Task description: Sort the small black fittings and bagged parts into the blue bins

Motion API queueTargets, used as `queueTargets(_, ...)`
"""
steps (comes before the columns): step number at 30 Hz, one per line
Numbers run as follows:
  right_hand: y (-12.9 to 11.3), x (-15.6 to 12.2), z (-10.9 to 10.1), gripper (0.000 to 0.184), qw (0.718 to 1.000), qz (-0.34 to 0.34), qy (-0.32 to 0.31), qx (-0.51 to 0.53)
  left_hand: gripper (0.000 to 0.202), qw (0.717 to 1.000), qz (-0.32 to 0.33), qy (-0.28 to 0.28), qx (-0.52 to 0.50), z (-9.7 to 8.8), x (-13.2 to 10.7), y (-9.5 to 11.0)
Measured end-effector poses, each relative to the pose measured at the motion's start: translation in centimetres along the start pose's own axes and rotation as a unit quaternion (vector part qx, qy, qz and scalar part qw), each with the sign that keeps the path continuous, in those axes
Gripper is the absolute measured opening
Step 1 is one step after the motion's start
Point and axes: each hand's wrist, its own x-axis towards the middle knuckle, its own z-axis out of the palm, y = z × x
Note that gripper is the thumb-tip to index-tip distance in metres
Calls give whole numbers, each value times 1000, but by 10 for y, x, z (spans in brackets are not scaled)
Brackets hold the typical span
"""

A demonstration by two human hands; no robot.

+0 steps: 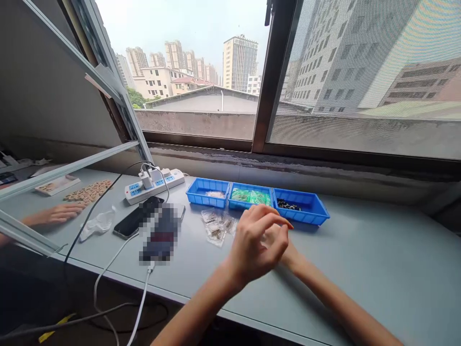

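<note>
My left hand (256, 242) is raised over the table, its fingers curled and its thumb brought close to the index finger. What it pinches, if anything, I cannot make out. Just behind it is my right hand (277, 238), mostly covered by the left, so its fingers are hidden. Several small clear bags (215, 228) with little metal pieces lie left of my hands. Beyond are three joined blue bins. The left bin (205, 198) holds pale packets, the middle bin (236, 205) green packets (251, 196), and the right bin (313, 218) small black parts (288, 205).
Left on the table (389, 250) lie a black phone (133, 222), a second, blurred-out device (162, 235) with a white cable, a power strip (154, 185) and crumpled plastic (99, 223). Past a metal-framed partition (72, 170), another person's hand (59, 214) rests beside small tan pieces (88, 192).
</note>
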Motion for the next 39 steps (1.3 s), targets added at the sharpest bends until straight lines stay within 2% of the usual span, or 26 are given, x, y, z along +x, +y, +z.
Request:
queueTargets(2, 3, 0, -2, 19, 999, 19, 10, 25, 17, 1000, -16, 7, 0, 6, 19, -18)
queueTargets(4, 5, 1, -5, 17, 997, 25, 32, 66, 16, 999, -52, -9, 15, 10, 29, -37)
queueTargets(7, 9, 4, -14, 18, 985, 36, 69, 152, 15, 994, -93, -27, 50, 12, 30, -61)
queueTargets(10, 13, 6, -25, 24, 966, 86, 99, 221, 14, 987, -137, -39, 67, 10, 23, -74)
queueTargets(13, 16, 6, -36, 33, 950, 120, 121, 263, 22, 978, -184, -84, 41, 8, 15, -78)
queueTargets(16, 15, 5, -40, 39, 939, 123, 135, 290, 24, 967, -224, -119, -22, 10, 10, -79)
queueTargets(18, 14, 5, -40, 44, 932, 125, 147, 307, 20, 963, -237, -111, -65, 13, 9, -79)
queueTargets(23, 14, 8, -37, 58, 908, 131, 178, 355, 10, 952, -262, -43, -151, 15, 11, -80)
queueTargets(26, 16, 9, -35, 54, 904, 136, 193, 357, 17, 944, -278, -18, -176, 12, 12, -83)
queueTargets(28, 15, 8, -34, 46, 910, 135, 196, 340, 25, 944, -276, -26, -180, 10, 12, -84)
queueTargets(31, 12, 6, -32, 34, 925, 111, 214, 295, 6, 960, -222, -49, -166, 8, 11, -86)
queueTargets(33, 9, 4, -32, 32, 929, 83, 242, 268, 10, 971, -174, -56, -154, 8, 10, -86)
queueTargets(35, 8, 3, -32, 33, 928, 67, 264, 252, 6, 976, -155, -53, -146, 8, 10, -85)
queueTargets(36, 7, 2, -33, 33, 926, 70, 271, 252, 2, 975, -161, -49, -144, 9, 11, -85)
queueTargets(39, 6, 2, -33, 34, 908, 125, 264, 300, 16, 963, -220, -43, -152, 10, 11, -86)
